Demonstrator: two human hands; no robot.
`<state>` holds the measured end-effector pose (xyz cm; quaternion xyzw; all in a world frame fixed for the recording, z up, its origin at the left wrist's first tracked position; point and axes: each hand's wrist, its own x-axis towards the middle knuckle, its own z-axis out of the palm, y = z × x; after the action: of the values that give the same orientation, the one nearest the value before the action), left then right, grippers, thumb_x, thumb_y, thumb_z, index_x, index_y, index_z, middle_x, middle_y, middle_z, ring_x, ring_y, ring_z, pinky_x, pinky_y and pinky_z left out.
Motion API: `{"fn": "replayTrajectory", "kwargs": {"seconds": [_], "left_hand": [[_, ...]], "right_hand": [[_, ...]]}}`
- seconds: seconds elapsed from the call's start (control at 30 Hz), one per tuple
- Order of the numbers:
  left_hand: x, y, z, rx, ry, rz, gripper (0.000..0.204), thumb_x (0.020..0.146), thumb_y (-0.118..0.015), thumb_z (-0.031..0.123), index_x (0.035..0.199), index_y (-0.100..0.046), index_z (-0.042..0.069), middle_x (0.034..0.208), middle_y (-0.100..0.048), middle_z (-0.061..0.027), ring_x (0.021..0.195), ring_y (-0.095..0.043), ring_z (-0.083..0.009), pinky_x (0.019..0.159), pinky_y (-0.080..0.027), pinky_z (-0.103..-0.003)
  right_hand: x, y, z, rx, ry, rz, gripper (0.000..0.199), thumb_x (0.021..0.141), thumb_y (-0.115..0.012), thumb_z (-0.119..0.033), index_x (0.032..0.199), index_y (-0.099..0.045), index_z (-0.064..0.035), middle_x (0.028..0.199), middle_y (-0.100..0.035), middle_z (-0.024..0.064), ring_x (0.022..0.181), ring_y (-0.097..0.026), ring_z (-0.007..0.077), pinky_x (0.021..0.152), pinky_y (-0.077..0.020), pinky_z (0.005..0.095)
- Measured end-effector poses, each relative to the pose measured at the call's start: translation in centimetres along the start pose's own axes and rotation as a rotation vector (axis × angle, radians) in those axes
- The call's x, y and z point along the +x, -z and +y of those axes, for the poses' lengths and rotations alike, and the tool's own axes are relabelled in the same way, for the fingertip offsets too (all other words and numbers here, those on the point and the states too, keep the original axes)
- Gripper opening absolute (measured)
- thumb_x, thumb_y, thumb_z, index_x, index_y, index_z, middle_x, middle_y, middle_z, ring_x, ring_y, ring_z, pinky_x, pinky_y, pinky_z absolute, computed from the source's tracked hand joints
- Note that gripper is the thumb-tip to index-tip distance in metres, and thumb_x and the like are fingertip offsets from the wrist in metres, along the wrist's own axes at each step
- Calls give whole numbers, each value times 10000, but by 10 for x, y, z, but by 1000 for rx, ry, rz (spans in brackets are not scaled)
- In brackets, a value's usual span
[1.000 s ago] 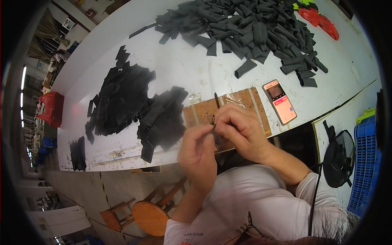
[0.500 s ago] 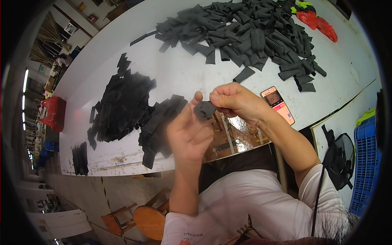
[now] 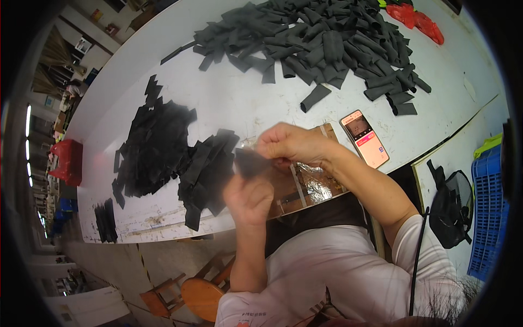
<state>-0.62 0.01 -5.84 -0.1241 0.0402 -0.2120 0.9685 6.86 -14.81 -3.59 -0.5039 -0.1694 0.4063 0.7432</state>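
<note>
Both hands up off the white surface [image 3: 239, 103], sharing one dark flat piece [image 3: 251, 162]. Right hand [image 3: 291, 144] pinches its upper right edge, fingers closed on it. Left hand [image 3: 249, 199] grips it from below, thumb on the lower edge. Piece sits in the air just above the brown board [image 3: 305, 182], which carries a foil patch [image 3: 318, 185]. Left of the board: heap of flat black cut pieces [image 3: 174, 158], touching the board's left end. Beyond the board: big pile of grey sleeves [image 3: 327, 43]. Phone [image 3: 364, 138] lies just right of the board, screen lit.
</note>
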Motion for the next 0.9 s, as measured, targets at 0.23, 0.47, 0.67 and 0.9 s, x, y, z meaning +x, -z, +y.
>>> {"fn": "replayTrajectory", "kwargs": {"seconds": [0.23, 0.47, 0.67, 0.9], "left_hand": [[-1, 9, -9, 1217, -414, 269, 302, 822, -513, 85, 1104, -458, -10, 970, -541, -87, 554, -471, -63, 471, -394, -172], [8, -22, -16, 1973, -719, -59, 223, 771, -591, 65, 966, -553, -35, 1004, -556, -117, 917, -523, -181, 829, -408, -297], [0, -8, -14, 1234, -776, -17, 213, 782, -573, 72, 958, -513, -33, 945, -566, -149, 873, -546, -213, 793, -441, -355], [15, -9, -23, 1587, -664, -70, 255, 725, -550, -13, 976, -523, -54, 886, -576, -107, 833, -549, -158, 737, -437, -246]], "right_hand": [[-15, 23, 42, 157, -50, 38, 258, 840, -504, -259, 692, -536, -49, 553, -413, -35, 485, -373, 45, 424, -277, 167], [-26, -1, 11, -827, 559, 387, 178, 780, -551, -177, 905, -534, -52, 647, -494, 26, 639, -507, 147, 549, -420, 264], [-31, -14, 1, -1463, 692, 339, 222, 732, -585, -253, 734, -536, -36, 613, -516, 98, 629, -549, 284, 515, -425, 359], [-33, -5, 25, -1343, 611, 402, 119, 738, -561, -163, 737, -542, -46, 630, -544, 118, 570, -545, 302, 504, -422, 375]]}}
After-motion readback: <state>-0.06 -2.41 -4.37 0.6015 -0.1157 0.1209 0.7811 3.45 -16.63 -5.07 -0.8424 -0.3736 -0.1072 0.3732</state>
